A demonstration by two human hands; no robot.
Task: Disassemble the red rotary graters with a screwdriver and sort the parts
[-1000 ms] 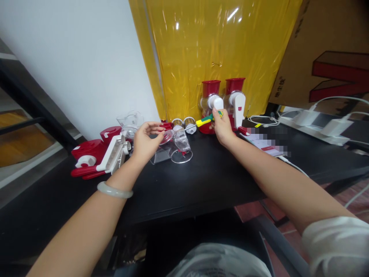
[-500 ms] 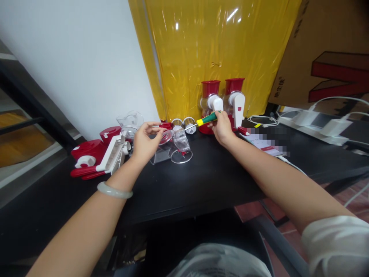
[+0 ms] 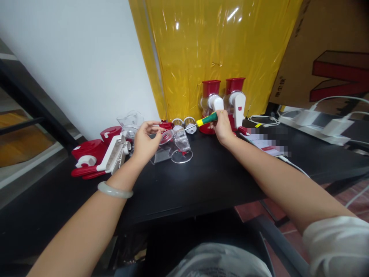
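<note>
The right hand [image 3: 222,127] was clenched around the green-and-yellow handle of a screwdriver [image 3: 206,119], whose thin shaft pointed left toward a clear plastic housing [image 3: 176,145] lying on the black table [image 3: 201,181]. The left hand [image 3: 143,143] sat just beside that housing, its fingers curled loosely at a round, red-tinged transparent disc [image 3: 166,136] on the near end; whether they actually pinched the disc or only touched its edge could not be told from the head view. A pale bangle [image 3: 114,190] circled the left wrist. The step in hand looked like fastening or loosening a small screw on the clear part, with the tool already gripped and the workpiece steadied but the tip not yet seated. By this reading, the next move would call for bringing the tip down onto the screw head, keeping the shaft square to it, and holding the light plastic firmly so it would not skid or roll on the smooth tabletop. Two assembled red-and-white grinders [image 3: 223,102] stood upright against the yellow sheet [image 3: 213,46], close behind the right hand. Two small metal drums [image 3: 183,124] lay between the hands, and loose red-and-white parts [image 3: 98,152] were heaped to the left of the left hand.
</note>
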